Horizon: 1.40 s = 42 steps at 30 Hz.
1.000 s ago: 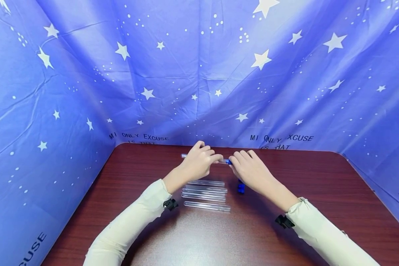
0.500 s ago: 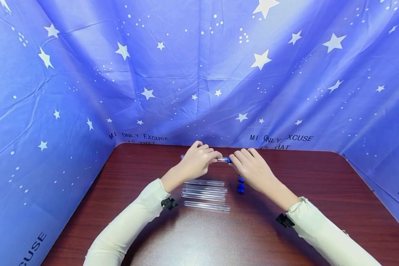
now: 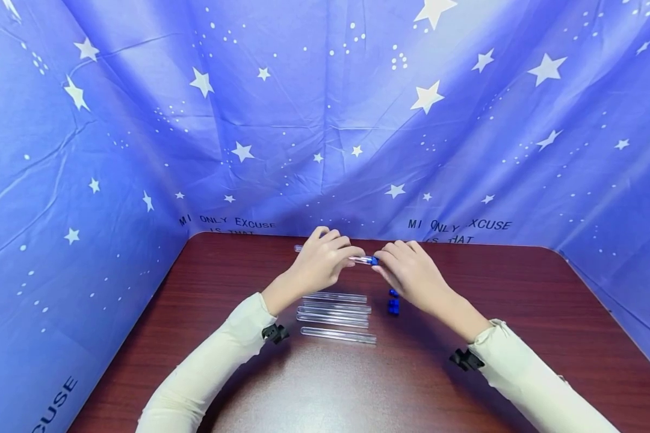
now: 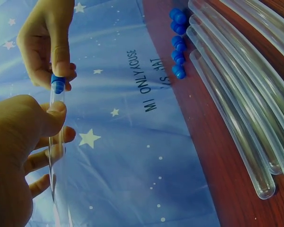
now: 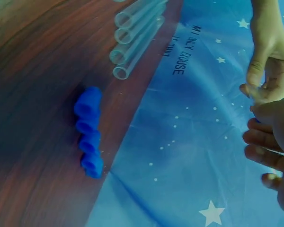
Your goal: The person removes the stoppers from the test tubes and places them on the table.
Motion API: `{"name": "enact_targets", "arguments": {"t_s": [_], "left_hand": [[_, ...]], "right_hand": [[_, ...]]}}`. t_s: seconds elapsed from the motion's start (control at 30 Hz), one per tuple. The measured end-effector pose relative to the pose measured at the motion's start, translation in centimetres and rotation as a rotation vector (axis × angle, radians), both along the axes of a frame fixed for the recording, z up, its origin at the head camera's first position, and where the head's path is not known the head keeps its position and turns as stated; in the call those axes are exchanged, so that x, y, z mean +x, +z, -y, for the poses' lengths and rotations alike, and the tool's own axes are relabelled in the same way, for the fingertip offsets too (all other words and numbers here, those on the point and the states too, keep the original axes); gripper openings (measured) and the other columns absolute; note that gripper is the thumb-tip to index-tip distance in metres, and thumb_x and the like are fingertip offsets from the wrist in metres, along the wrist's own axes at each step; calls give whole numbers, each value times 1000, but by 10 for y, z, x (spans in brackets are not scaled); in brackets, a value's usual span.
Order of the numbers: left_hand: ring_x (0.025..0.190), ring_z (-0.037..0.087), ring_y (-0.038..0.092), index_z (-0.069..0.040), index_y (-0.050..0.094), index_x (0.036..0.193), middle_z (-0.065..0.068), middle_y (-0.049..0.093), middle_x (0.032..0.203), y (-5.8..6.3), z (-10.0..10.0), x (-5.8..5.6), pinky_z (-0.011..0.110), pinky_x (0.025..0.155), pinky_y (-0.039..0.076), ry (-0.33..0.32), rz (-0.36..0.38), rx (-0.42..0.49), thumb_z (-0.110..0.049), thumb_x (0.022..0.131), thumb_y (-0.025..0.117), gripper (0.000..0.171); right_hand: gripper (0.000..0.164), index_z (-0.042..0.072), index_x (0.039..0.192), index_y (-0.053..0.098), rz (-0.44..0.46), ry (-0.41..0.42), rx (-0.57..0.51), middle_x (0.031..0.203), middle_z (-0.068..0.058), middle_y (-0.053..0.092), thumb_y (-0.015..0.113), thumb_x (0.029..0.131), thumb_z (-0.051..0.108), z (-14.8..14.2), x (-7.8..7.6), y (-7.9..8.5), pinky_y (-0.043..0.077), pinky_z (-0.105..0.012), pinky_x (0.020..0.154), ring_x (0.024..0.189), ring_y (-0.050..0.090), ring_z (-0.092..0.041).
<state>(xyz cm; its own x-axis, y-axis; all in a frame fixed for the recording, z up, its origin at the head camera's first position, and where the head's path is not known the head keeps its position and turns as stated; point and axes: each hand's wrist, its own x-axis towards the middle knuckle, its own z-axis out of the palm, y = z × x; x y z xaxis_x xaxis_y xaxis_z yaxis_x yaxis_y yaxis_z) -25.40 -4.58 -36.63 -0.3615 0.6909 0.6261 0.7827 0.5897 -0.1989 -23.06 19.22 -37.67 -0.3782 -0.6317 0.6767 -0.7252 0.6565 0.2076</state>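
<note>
My left hand [image 3: 321,263] grips a clear test tube [image 4: 57,97] above the far part of the table, thumb on one side and fingers on the other. A blue stopper [image 4: 58,83] sits in the tube's mouth, its lower part showing through the wall. Pinching that stopper between thumb and fingers is my right hand [image 3: 416,272], which hides its top in the head view. The tube lies nearly level there, its rounded end showing left of the left hand. In the right wrist view, the fingers cover most of the stopper.
Several clear test tubes [image 3: 338,335] lie in a row on the dark red wooden table [image 3: 466,270], open ends to the right. Several loose blue stoppers [image 5: 89,104] stand lined up beside those ends. A blue star-patterned cloth [image 3: 281,120] hangs around the table's back and sides.
Both hands have risen slightly with the tube and stopper still held between them. More of the loose blue stoppers shows below the right hand than one second ago.
</note>
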Motion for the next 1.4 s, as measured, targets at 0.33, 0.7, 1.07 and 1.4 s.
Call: {"name": "enact_targets", "arguments": {"t_s": [0.33, 0.7, 1.07, 1.4], "left_hand": [[89, 16, 60, -26, 75, 106, -8, 68, 89, -1, 2, -1, 38, 93, 46, -16, -70, 13, -28, 91, 74, 15], [91, 18, 61, -24, 73, 101, -6, 68, 91, 2, 2, 0, 39, 94, 47, -53, -211, -12, -22, 88, 76, 13], [92, 19, 61, -23, 74, 98, -5, 68, 90, 3, 0, 1, 39, 94, 48, -76, -251, -1, -13, 86, 73, 15], [92, 20, 61, -22, 73, 98, -4, 68, 92, 1, -1, 1, 40, 95, 47, -76, -236, -30, -14, 87, 72, 14]], "right_hand": [[13, 10, 102, 74, 439, -28, -27, 86, 4, 65, 69, 96, 20, -3, 5, 19, 43, -36, 75, 79, 55, -15], [16, 6, 101, 73, 1142, 102, -174, 77, 6, 59, 59, 101, 14, -12, 0, 35, 31, -21, 51, 56, 36, 0], [13, 9, 101, 76, 1203, 71, -223, 77, 5, 63, 72, 94, 18, -12, -5, 33, 37, -21, 55, 58, 43, -1], [11, 8, 95, 76, 1084, 53, -283, 76, 3, 69, 80, 87, 14, -10, -7, 25, 48, -21, 61, 68, 59, -5]]}}
